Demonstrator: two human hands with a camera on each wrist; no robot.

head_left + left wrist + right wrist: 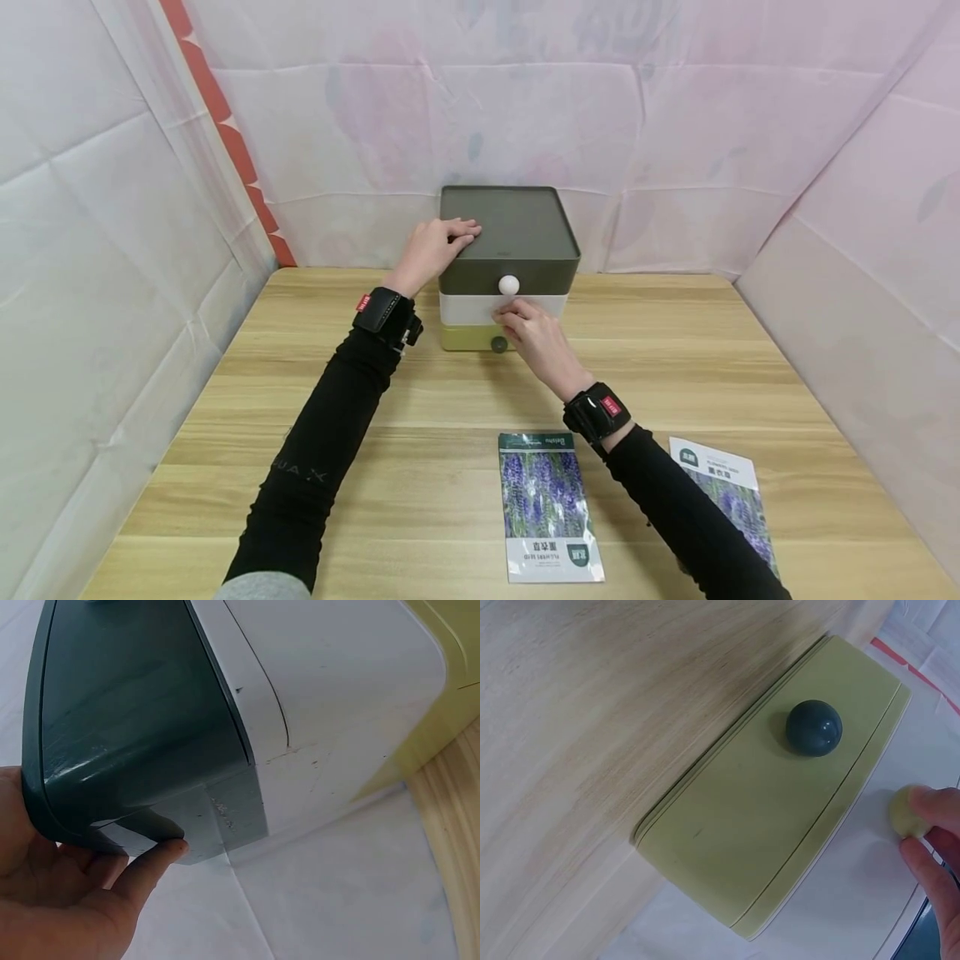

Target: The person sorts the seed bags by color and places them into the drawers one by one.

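Observation:
A small three-drawer box stands at the back of the wooden table [675, 350]. Its top drawer [517, 233] is dark green with a white knob [508, 285]. The middle drawer [465, 308] is white and the bottom drawer [465, 337] is yellow-green with a dark knob [814, 727]. My left hand [450, 237] lies flat on the box's top left corner, its thumb [150, 862] against the side. My right hand [504, 317] pinches the middle drawer's pale knob [907, 812] at the front. All drawers look closed.
Two lavender seed packets lie flat near the table's front edge: one [547, 504] at centre, one [731, 500] partly under my right forearm. White fabric walls close in the table on the left, back and right.

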